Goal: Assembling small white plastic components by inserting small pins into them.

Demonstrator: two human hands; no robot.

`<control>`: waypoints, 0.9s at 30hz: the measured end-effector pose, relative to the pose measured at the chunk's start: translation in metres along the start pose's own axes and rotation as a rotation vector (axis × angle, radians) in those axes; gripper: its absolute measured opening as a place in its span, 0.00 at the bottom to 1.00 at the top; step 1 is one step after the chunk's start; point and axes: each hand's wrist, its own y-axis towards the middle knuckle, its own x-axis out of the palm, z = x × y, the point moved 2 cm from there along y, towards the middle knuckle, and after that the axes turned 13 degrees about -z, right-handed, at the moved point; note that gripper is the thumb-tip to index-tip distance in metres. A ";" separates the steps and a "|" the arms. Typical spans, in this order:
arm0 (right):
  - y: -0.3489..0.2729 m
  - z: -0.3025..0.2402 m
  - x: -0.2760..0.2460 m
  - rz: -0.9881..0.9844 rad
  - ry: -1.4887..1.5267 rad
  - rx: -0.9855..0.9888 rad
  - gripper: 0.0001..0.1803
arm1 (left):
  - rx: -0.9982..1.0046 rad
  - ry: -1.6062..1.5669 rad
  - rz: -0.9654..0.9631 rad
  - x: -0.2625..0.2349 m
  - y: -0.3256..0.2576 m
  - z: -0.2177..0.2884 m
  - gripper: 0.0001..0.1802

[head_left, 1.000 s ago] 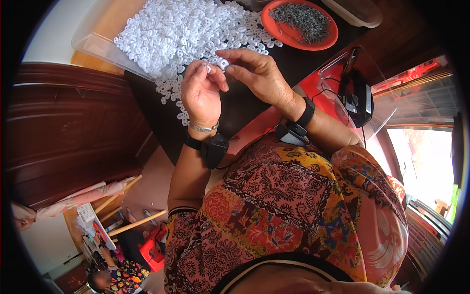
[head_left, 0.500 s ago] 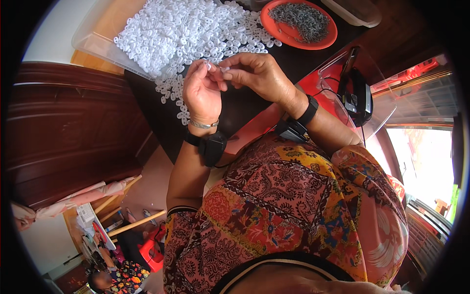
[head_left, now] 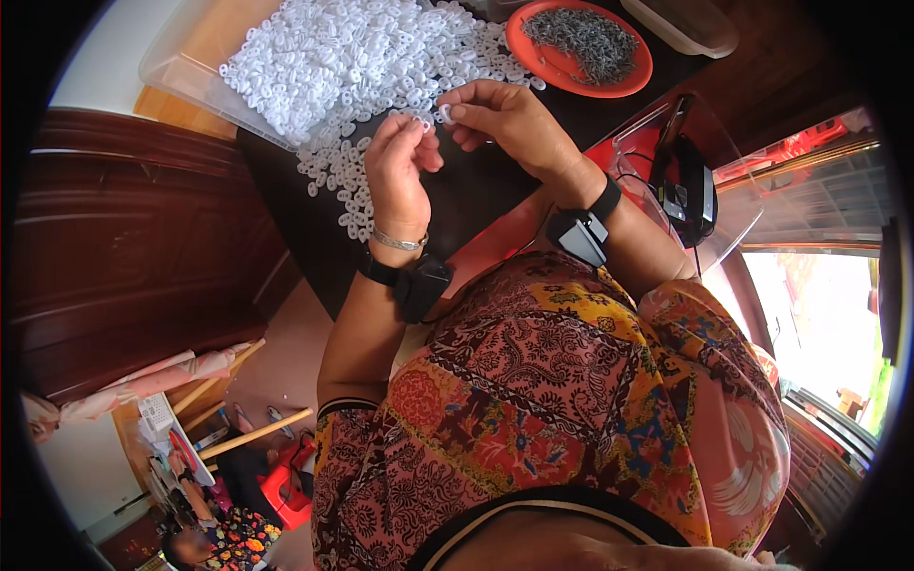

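My left hand [head_left: 400,181] is closed, thumb and fingertips pinching a small white plastic piece [head_left: 425,125]. Just to its right, my right hand [head_left: 519,128] grips another small white oval piece [head_left: 446,113] between thumb and forefinger. A narrow gap separates the two pieces. Beyond both hands lies a big heap of white oval plastic pieces with holes [head_left: 324,62], partly in a clear plastic bin [head_left: 205,90] and partly spilled onto the dark tabletop [head_left: 457,205]. An orange-red plate [head_left: 636,84] at the far right holds a pile of thin grey metal pieces [head_left: 595,43].
A clear container [head_left: 681,24] stands behind the plate. To the right, a clear tray [head_left: 743,214] holds a black device [head_left: 700,200] with cables. Dark wooden panelling [head_left: 143,219] rises at left. Another person [head_left: 238,542] is at the lower left, near a red stool [head_left: 286,490].
My hands have drawn slightly apart. The right hand moved a little up and away, and the white pieces in both hands show more plainly.
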 end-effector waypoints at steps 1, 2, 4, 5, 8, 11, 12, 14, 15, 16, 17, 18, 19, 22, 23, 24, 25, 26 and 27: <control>0.000 0.000 -0.001 -0.007 0.038 -0.016 0.13 | -0.001 -0.001 -0.002 0.000 -0.001 0.001 0.08; 0.000 0.001 -0.002 -0.003 0.037 -0.017 0.13 | 0.000 0.037 0.014 0.000 -0.001 0.002 0.08; 0.000 0.002 -0.003 -0.012 0.065 -0.028 0.12 | 0.001 0.075 0.027 0.001 0.001 0.002 0.08; 0.000 0.002 -0.002 -0.012 0.066 -0.028 0.12 | -0.007 0.083 0.036 0.000 0.000 0.002 0.08; -0.001 0.000 -0.001 0.023 0.033 -0.056 0.10 | -0.014 0.103 0.037 0.003 -0.001 0.004 0.08; -0.003 -0.001 -0.002 0.041 -0.006 -0.066 0.10 | -0.016 0.127 0.015 0.006 -0.002 0.004 0.07; -0.004 -0.001 -0.001 0.047 -0.014 -0.084 0.10 | -0.019 0.138 0.006 0.006 -0.002 0.004 0.07; -0.005 -0.003 -0.001 0.055 -0.019 -0.102 0.10 | -0.021 0.142 -0.003 0.006 -0.003 0.004 0.07; -0.005 -0.004 -0.002 0.060 -0.020 -0.111 0.10 | -0.022 0.144 -0.011 0.006 -0.002 0.003 0.07; -0.005 -0.004 -0.002 0.065 -0.021 -0.120 0.10 | -0.024 0.145 -0.013 0.006 -0.002 0.003 0.07; -0.006 -0.004 -0.002 0.067 -0.020 -0.121 0.10 | -0.035 0.135 -0.005 0.005 -0.002 0.003 0.07; -0.006 -0.004 -0.002 0.069 -0.033 -0.120 0.10 | -0.045 0.124 0.004 0.005 -0.003 0.002 0.07; -0.006 -0.004 -0.002 0.071 -0.045 -0.118 0.10 | -0.047 0.125 0.002 0.005 -0.002 0.002 0.07; -0.006 0.000 -0.003 0.063 -0.067 -0.115 0.10 | -0.048 0.135 0.011 0.005 -0.002 0.002 0.07; -0.006 0.000 -0.002 0.063 -0.066 -0.114 0.10 | -0.049 0.132 0.010 0.004 -0.001 0.001 0.07; -0.006 -0.001 -0.002 0.071 -0.087 -0.103 0.10 | -0.049 0.128 0.008 0.003 -0.001 0.000 0.07; -0.007 -0.002 -0.001 0.079 -0.109 -0.091 0.09 | -0.050 0.128 0.009 0.004 -0.001 0.001 0.07; -0.007 -0.002 -0.001 0.080 -0.108 -0.091 0.09 | -0.048 0.136 0.007 0.005 -0.002 0.002 0.07; -0.007 -0.002 -0.001 0.082 -0.116 -0.089 0.09 | -0.045 0.144 0.005 0.006 -0.002 0.003 0.07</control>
